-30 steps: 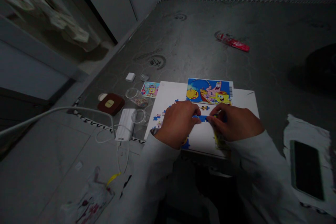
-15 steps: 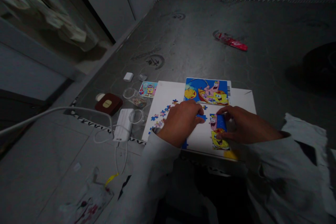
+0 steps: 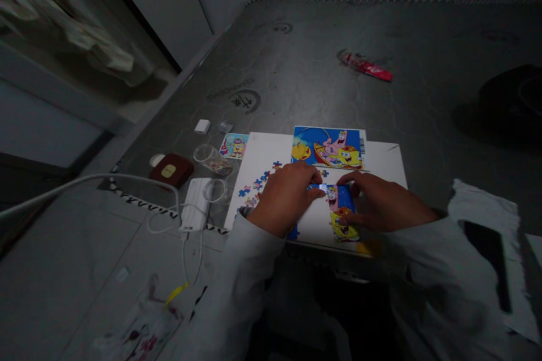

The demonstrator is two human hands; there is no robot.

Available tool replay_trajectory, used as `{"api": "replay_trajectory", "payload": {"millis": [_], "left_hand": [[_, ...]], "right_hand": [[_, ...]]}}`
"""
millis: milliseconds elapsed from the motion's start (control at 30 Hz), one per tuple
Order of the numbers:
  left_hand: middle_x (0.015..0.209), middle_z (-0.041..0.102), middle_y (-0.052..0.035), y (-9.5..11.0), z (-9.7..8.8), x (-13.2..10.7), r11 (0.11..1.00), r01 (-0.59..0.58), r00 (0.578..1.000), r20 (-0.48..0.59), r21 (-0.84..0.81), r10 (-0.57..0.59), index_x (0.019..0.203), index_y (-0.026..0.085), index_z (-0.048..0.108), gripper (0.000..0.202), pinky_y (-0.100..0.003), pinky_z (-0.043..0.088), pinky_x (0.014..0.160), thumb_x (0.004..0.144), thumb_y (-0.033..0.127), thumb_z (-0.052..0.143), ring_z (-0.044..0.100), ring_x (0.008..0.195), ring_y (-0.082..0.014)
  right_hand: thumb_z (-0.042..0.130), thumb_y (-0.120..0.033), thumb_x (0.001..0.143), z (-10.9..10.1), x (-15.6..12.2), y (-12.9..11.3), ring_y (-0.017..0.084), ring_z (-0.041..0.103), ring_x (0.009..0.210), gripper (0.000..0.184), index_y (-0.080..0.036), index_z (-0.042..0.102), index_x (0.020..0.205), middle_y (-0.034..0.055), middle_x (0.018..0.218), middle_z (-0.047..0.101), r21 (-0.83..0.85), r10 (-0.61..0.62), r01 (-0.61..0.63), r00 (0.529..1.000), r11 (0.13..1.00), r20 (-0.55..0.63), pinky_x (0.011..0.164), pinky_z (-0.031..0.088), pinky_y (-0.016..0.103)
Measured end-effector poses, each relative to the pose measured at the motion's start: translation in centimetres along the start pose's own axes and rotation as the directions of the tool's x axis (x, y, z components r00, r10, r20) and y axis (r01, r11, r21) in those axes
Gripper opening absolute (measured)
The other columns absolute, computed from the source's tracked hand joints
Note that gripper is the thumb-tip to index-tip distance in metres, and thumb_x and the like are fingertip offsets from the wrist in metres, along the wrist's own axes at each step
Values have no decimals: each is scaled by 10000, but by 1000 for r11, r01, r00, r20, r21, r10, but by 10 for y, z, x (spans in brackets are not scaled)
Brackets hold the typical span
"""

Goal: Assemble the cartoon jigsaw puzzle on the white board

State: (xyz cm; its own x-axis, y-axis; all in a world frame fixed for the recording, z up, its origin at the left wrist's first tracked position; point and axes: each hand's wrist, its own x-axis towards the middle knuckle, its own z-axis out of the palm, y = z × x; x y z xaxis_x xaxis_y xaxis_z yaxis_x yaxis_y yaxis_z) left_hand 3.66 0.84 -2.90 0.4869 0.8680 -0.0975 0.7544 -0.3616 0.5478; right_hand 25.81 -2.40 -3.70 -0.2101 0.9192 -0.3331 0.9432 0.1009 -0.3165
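A white board (image 3: pixel 381 159) lies on a dark grey mat, with a cartoon reference picture (image 3: pixel 328 148) at its far edge. On the board sits a partly joined jigsaw section (image 3: pixel 341 210) in blue, pink and yellow. My left hand (image 3: pixel 284 196) pinches a small blue puzzle piece (image 3: pixel 318 188) against the section's upper left corner. My right hand (image 3: pixel 380 201) rests on the section's right side, fingers pressing it flat. Several loose blue pieces (image 3: pixel 254 185) lie left of my left hand.
Left of the board are a small cartoon card (image 3: pixel 234 145), clear round lids (image 3: pixel 206 153), a brown case (image 3: pixel 172 170), a white charger (image 3: pixel 195 203) with cable and a small white box (image 3: pixel 202 126). A red wrapper (image 3: pixel 365 65) lies farther back. A dark phone (image 3: pixel 491 259) lies on white paper at right.
My right hand drew back to the right and uncovered the joined section. My left hand brought the small blue piece up to that section's corner. The view shifted slightly.
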Motion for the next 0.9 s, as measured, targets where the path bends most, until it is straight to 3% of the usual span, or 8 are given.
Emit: {"api": "replay_trajectory", "payload": {"millis": [200, 467, 667, 800, 900], "left_hand": [[1109, 775, -55, -1, 1, -4, 997, -77, 997, -27, 22, 77, 1062, 191, 752, 182, -385, 514, 923, 914, 292, 783, 695, 1040, -248], [1129, 767, -59, 0, 1, -4, 997, -56, 998, -12, 45, 57, 1078, 200, 749, 184, -382, 510, 931, 936, 317, 752, 688, 1075, -254], [1137, 768, -76, 4, -1, -4, 1000, -12, 1000, -2, 28, 12, 1084, 198, 765, 222, -413, 520, 940, 928, 357, 764, 694, 1072, -272], [1114, 783, -64, 7, 2, -3, 999, 29, 997, -66, -33, -31, 1056, 196, 776, 162, -409, 519, 953, 966, 317, 718, 706, 1054, -252], [1076, 794, -42, 10, 8, -1, 994, 80, 991, -99, -68, -87, 1003, 208, 783, 112, -397, 528, 912, 943, 295, 743, 716, 1016, -247]], "right_hand": [[842, -433, 653, 0, -1, -3, 314, 750, 943, 659, -263, 647, 1259, 80, 1075, 760, 18, 22, -22, 1000, 1000, -7, 779, 584, 452], [832, -464, 690, 5, 0, 7, 288, 750, 903, 614, -276, 646, 1244, 73, 1051, 763, 53, -60, 62, 997, 997, -38, 750, 586, 415], [864, -456, 653, 1, -2, 0, 293, 750, 873, 633, -238, 654, 1209, 70, 1000, 764, 95, -30, 37, 997, 995, -76, 747, 582, 406], [739, -509, 818, 1, -2, -2, 228, 717, 742, 446, -233, 642, 1155, 40, 888, 751, 160, -38, 70, 981, 985, -191, 655, 519, 340], [683, -436, 877, 1, 0, -6, 193, 668, 649, 256, -239, 631, 1032, 10, 777, 715, 140, 23, 13, 967, 990, -255, 600, 450, 314]]}}
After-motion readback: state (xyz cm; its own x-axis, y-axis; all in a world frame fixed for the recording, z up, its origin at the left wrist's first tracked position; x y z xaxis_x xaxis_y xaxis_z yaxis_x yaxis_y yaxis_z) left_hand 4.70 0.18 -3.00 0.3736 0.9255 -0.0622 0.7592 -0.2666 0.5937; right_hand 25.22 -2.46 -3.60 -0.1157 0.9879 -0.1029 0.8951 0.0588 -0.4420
